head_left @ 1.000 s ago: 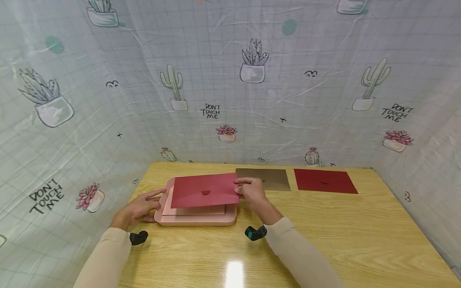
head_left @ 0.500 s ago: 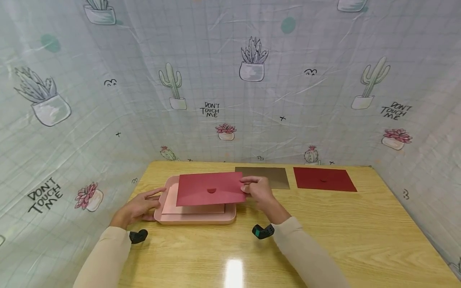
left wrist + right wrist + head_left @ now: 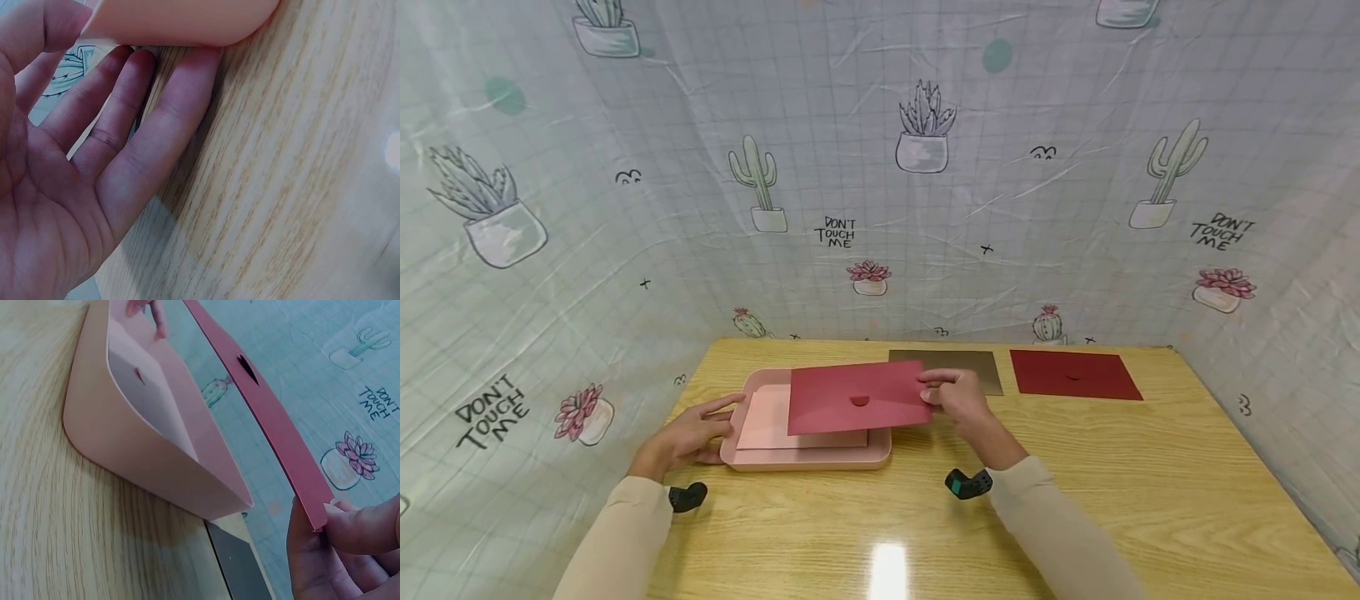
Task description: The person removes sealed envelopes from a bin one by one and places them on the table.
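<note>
A pinkish-red envelope (image 3: 859,398) with a small half-round notch hangs tilted over the right part of a pink tray (image 3: 808,463). My right hand (image 3: 966,404) pinches its right end between thumb and fingers, and the right wrist view shows the envelope (image 3: 269,419) almost edge-on. Inside the tray a pale pink envelope (image 3: 767,421) lies flat, partly covered from above. At the tray's left end, my left hand (image 3: 694,432) grips the wall, with a finger over the rim and others against the outside. The left wrist view shows several fingers (image 3: 159,140) under the tray's edge.
Behind the tray to the right, a brown envelope (image 3: 977,372) lies on the wooden table (image 3: 1075,475), partly hidden by the raised one. A dark red envelope (image 3: 1075,375) lies farther right. A patterned cloth (image 3: 947,208) hangs behind the table and along its sides.
My right hand has carried the pinkish-red envelope to the right, uncovering more of the pale pink envelope and the tray's left part. The left hand has stayed at the tray's end.
</note>
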Available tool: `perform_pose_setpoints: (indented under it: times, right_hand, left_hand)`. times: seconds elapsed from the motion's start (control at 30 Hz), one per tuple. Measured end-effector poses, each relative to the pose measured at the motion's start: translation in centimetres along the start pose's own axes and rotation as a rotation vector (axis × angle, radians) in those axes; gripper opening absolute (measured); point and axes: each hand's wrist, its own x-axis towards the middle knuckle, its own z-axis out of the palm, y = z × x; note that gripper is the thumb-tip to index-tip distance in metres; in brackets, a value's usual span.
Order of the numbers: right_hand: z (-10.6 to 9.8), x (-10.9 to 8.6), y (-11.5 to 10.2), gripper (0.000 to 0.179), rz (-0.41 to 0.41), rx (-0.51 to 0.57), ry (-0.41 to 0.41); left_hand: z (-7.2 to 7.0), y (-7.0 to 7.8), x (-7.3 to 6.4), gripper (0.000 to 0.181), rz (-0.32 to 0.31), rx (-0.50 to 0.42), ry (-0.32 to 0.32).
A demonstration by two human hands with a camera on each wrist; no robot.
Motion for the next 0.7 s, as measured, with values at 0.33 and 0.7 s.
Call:
perform_pose_setpoints:
  times: [0.33,0.7]
  right_hand:
    - [-1.2,-0.2,0.0,0.032,-0.008,-0.046,0.013]
    - [-3.0,0.1,-0.2,0.033,-0.012,-0.073,0.014]
  left_hand:
    - [-0.2,-0.2,0.2,0.079,0.002,-0.002,-0.003]
    - [-0.1,-0.3,0.1,0.079,0.010,0.014,-0.002]
